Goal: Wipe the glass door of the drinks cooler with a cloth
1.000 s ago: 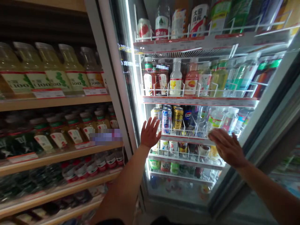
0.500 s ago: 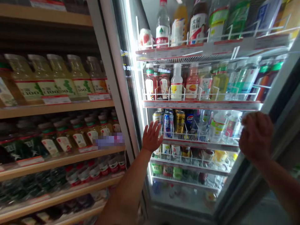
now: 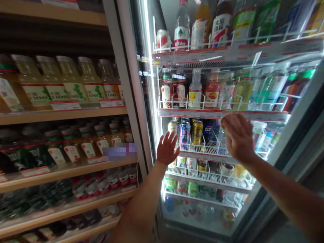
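Note:
My left hand is open, with fingers spread upward and its palm toward the glass door of a lit drinks cooler. It appears flat against the glass, left of a blue can and a gold can. My right hand is raised before the middle cooler shelf, its fingers curled together. A pale edge shows at its fingertips, but what it holds is too blurred to name. Behind that hand, part of the shelf's bottles is hidden. A dark can stands between the two hands.
Wooden shelves with rows of juice bottles run along the left, beside a grey upright frame. Inside the cooler, bottles stand behind wire rails. The cooler's dark right frame slants beneath my right forearm.
My right hand has moved left across the cooler front, from its right frame to the middle shelf. My left hand keeps its spread pose; the whole view has shifted slightly.

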A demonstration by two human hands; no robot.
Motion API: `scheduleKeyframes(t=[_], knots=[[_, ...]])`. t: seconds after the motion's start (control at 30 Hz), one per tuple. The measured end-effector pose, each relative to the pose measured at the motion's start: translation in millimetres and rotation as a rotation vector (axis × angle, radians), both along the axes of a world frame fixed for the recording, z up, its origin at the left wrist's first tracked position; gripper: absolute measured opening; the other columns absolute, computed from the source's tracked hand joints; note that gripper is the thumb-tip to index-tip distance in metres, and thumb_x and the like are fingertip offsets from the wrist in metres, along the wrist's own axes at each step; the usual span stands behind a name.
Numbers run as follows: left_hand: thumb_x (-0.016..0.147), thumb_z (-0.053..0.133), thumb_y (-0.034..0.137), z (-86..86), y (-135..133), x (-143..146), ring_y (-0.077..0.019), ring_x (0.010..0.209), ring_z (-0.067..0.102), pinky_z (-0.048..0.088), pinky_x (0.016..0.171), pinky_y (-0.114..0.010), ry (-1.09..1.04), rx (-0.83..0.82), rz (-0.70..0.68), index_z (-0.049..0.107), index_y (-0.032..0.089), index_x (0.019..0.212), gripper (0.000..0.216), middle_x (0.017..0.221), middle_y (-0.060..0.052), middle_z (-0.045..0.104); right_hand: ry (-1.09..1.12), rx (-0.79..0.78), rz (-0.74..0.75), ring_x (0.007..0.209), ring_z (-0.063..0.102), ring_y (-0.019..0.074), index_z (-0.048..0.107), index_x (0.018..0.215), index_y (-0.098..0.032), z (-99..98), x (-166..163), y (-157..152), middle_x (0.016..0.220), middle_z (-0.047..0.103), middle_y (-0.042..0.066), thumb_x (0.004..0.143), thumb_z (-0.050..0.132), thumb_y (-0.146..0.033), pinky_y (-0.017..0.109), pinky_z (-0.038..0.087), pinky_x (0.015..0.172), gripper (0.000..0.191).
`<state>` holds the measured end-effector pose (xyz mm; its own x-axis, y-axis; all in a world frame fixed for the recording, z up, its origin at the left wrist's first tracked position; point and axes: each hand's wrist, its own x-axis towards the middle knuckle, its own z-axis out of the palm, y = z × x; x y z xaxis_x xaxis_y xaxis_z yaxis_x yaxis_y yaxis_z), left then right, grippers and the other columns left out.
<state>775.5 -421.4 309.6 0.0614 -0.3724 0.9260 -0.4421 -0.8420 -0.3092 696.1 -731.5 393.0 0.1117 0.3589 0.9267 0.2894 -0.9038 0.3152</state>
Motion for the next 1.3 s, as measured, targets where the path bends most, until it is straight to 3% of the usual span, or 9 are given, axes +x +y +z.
scheduleKeyframes(t=[0.13,0.33,0.5,0.67,0.87,1.0,1.07,1.2,1.3], knots=[[0.095,0.052,0.035,-0.4,1.0,0.7,-0.0265,0.150,0.027,0.023,0.123,-0.046,-0.012,0.005,0.009,0.022,0.015,0.157,0.072,0.152,-0.014,0.046,0.155,-0.248,0.067,0.143,0.042,0.0206,0.028,0.156,-0.033,4.2,4.4,32.4,0.148,0.054,-0.002,0.095,0.051,-0.012,0.047,0.019,0.126,0.068],[0.095,0.051,0.035,0.7,0.3,0.2,-0.0262,0.152,0.023,0.023,0.123,-0.046,-0.046,-0.002,0.003,0.028,0.013,0.155,0.068,0.149,-0.014,0.050,0.030,-0.008,0.076,0.149,0.031,0.0268,0.031,0.155,-0.035,46.3,18.7,65.5,0.157,0.042,-0.001,0.095,0.047,-0.013,0.053,0.023,0.123,0.066],[0.096,0.051,0.035,1.7,0.9,-0.8,-0.0259,0.152,0.023,0.024,0.123,-0.046,-0.038,0.002,0.000,0.030,0.013,0.155,0.066,0.149,-0.014,0.051,0.164,-0.337,0.124,0.147,0.035,0.0194,0.025,0.156,-0.033,46.0,23.2,88.3,0.153,0.048,-0.003,0.095,0.048,-0.014,0.047,0.017,0.127,0.068],[0.096,0.050,0.036,0.5,1.4,1.0,-0.0266,0.151,0.027,0.025,0.123,-0.046,-0.041,0.005,0.015,0.030,0.014,0.155,0.066,0.150,-0.014,0.050,0.021,-0.078,0.066,0.149,0.031,0.0232,0.038,0.151,-0.032,77.8,31.5,103.3,0.155,0.045,-0.001,0.096,0.047,-0.015,0.050,0.018,0.125,0.058],[0.096,0.051,0.036,0.5,1.7,2.1,-0.0269,0.150,0.029,0.024,0.123,-0.047,-0.028,0.000,-0.001,0.026,0.015,0.157,0.069,0.152,-0.014,0.046,0.084,-0.454,0.104,0.145,0.037,0.0187,0.043,0.147,-0.026,63.1,29.7,102.6,0.150,0.052,-0.002,0.095,0.050,-0.015,0.044,0.015,0.127,0.054],[0.095,0.053,0.034,1.3,1.7,1.7,-0.0274,0.151,0.026,0.023,0.123,-0.048,-0.036,-0.001,-0.028,0.025,0.013,0.157,0.071,0.151,-0.015,0.047,0.005,-0.113,0.073,0.146,0.036,0.0239,0.041,0.149,-0.033,84.1,27.0,78.5,0.152,0.049,-0.001,0.097,0.046,-0.016,0.052,0.014,0.126,0.056],[0.095,0.053,0.033,1.6,1.5,1.5,-0.0274,0.151,0.026,0.023,0.123,-0.047,-0.037,0.001,-0.027,0.026,0.013,0.156,0.070,0.151,-0.016,0.047,-0.017,-0.021,0.064,0.147,0.034,0.0258,0.042,0.150,-0.032,77.4,24.7,69.6,0.153,0.048,0.001,0.096,0.046,-0.015,0.053,0.016,0.124,0.056],[0.095,0.054,0.033,3.1,2.0,0.7,-0.0268,0.150,0.027,0.022,0.124,-0.046,-0.044,0.006,-0.027,0.026,0.015,0.156,0.070,0.151,-0.015,0.047,0.098,-0.421,0.113,0.145,0.037,0.0185,0.041,0.150,-0.027,28.5,14.9,54.7,0.149,0.053,0.000,0.095,0.050,-0.016,0.044,0.018,0.125,0.057],[0.094,0.055,0.033,5.0,3.2,-0.2,-0.0264,0.151,0.026,0.023,0.123,-0.046,-0.042,0.003,-0.038,0.026,0.015,0.156,0.070,0.151,-0.015,0.048,0.121,-0.530,0.068,0.143,0.039,0.0155,0.043,0.148,-0.030,27.1,7.0,26.8,0.149,0.053,-0.003,0.096,0.050,-0.018,0.042,0.014,0.126,0.054]])
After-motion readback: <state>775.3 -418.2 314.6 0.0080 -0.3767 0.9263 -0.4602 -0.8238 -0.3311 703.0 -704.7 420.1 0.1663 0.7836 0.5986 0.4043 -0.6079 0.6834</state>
